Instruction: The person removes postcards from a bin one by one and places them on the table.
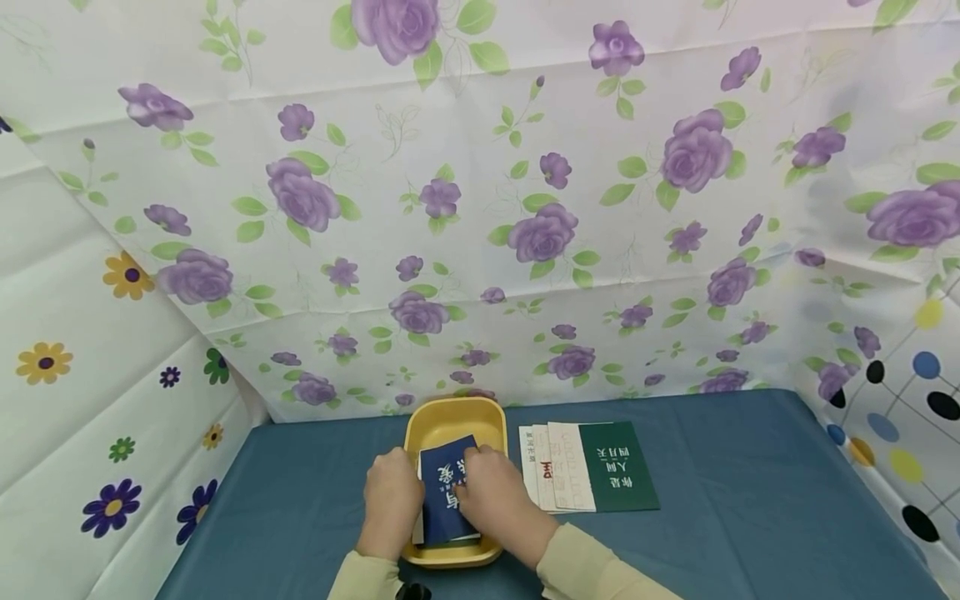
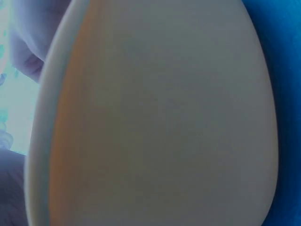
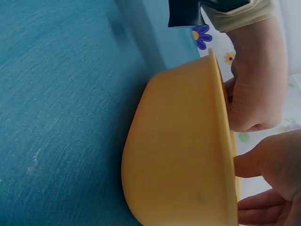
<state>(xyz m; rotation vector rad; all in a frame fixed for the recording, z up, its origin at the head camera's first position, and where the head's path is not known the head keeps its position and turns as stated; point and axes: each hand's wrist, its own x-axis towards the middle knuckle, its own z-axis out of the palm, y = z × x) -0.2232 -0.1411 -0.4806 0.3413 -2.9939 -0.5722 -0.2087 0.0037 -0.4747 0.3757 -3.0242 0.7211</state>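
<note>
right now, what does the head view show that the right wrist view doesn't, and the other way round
Only the head view: the blue book in the yellow tray, the green book with pale printed pieces fanned at its left, and the spotted sheet far right.

Only the right wrist view: the tray's outer wall broadly side-on.

Both: the tray, the left hand, the right hand, the blue table cover and flowered sheeting.

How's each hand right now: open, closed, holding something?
Left hand: partly inside the yellow tray; grip can't be told.
Right hand: on the blue booklet; can't tell if gripping.
</note>
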